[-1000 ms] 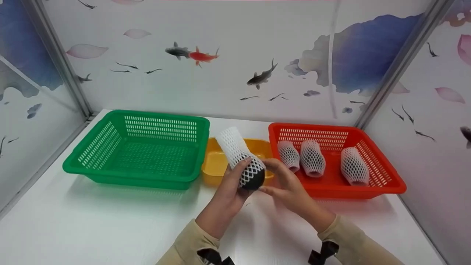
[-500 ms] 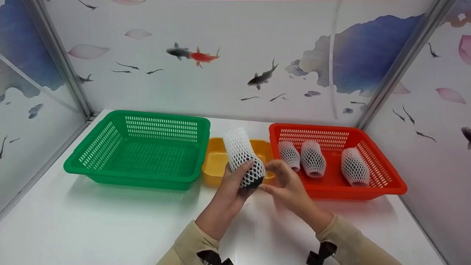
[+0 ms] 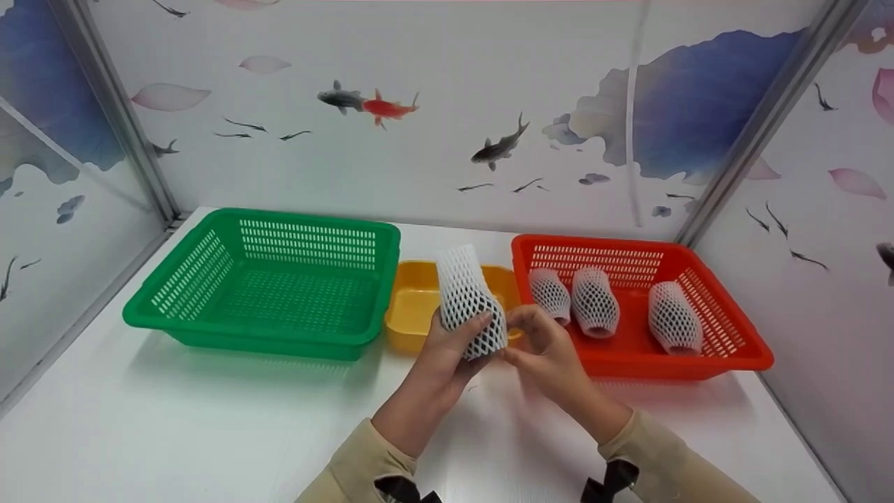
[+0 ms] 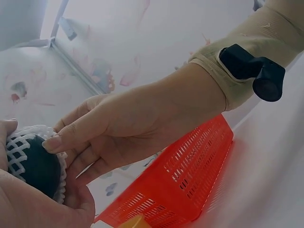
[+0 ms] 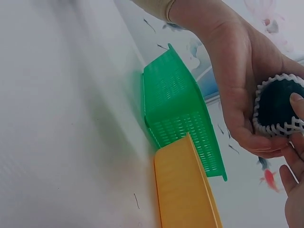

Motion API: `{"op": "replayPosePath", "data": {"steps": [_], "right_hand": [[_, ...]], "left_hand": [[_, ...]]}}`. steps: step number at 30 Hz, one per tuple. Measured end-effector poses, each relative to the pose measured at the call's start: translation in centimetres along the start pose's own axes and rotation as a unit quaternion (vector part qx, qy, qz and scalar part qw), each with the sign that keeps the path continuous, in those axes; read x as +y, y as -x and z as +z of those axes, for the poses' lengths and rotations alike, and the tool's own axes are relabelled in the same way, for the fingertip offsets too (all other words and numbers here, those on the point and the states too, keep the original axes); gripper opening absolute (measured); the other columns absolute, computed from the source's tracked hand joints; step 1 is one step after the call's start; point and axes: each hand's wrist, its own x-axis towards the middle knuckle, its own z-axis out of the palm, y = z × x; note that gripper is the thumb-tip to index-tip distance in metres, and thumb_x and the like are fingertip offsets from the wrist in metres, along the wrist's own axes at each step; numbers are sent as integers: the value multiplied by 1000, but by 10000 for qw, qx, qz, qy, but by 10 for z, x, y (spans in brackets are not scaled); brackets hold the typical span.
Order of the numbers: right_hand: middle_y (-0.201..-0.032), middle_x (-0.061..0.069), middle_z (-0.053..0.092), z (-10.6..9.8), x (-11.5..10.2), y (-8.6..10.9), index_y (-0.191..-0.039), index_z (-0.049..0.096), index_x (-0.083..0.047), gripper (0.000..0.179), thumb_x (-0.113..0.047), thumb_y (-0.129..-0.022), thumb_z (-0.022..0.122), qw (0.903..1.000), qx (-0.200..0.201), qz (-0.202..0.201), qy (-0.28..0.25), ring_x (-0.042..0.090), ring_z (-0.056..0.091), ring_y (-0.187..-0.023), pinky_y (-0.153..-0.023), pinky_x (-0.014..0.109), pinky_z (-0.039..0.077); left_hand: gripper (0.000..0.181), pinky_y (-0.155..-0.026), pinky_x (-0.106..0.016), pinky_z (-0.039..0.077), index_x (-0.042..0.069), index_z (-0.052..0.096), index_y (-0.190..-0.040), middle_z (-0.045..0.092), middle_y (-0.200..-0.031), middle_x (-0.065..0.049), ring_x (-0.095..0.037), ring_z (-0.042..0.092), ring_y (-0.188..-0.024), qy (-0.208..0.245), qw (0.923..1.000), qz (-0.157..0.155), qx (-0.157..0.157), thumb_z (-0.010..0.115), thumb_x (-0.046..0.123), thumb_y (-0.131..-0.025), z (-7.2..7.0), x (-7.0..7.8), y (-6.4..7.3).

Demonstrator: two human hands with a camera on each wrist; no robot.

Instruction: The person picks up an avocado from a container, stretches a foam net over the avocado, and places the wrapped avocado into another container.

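A white foam net sleeve [image 3: 461, 279] is stretched over a dark green, smooth, rounded thing [image 4: 40, 166], perhaps a fruit. My left hand [image 3: 443, 356] grips the covered part, thumb across the mesh. The sleeve's free end stands up and away from me. At the lower end, my right hand [image 3: 552, 349] pinches the sleeve's rim between thumb and fingers. In the head view the mesh hides nearly all of the dark thing. Both wrist views show its bare end inside the scalloped rim, with the right thumb [image 5: 297, 104] against it.
A green basket [image 3: 262, 342] stands at the left and a yellow basket [image 3: 408, 321] behind my hands. The red basket [image 3: 642, 367] at the right holds three sleeved items, one being a netted item [image 3: 595, 304]. Patterned walls enclose the white table [image 3: 209, 426].
The sleeve has come down over the dark thing's lower end, which was bare a second ago. Its free end has swung right and more upright. Both hands keep nearly the same place.
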Motion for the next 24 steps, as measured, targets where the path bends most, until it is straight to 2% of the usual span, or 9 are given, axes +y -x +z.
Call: {"op": "replayPosePath", "data": {"steps": [10,14,20,24], "right_hand": [[-100,11,59,4,2,2,-103,55,9,27,13,-81,70,9994,318,-151,76,19,60,-96,-95,29,48],[-99,12,58,4,0,2,-103,54,8,28,12,-81,70,9993,372,28,42,20,59,-96,-92,27,50],[-112,10,57,6,-8,-1,-120,47,-1,50,6,-80,75,9973,268,596,332,24,56,-106,-98,27,45],[-122,5,56,8,-13,-3,-128,46,-6,58,4,-79,76,9962,204,551,648,22,53,-113,-103,33,43]], "left_hand": [[81,-94,-43,50,13,20,-145,40,-136,-19,-34,49,-117,-377,9992,153,-33,74,8,-86,3,0,1],[84,-95,-41,49,13,19,-147,39,-137,-18,-34,48,-119,-601,9978,267,-37,75,5,-84,4,2,1],[90,-97,-41,48,15,18,-148,37,-140,-16,-34,44,-124,-958,9946,402,-47,78,7,-82,4,8,1],[90,-99,-42,46,15,16,-149,36,-141,-16,-34,43,-125,-937,9945,408,-211,77,6,-83,4,11,3]]}}
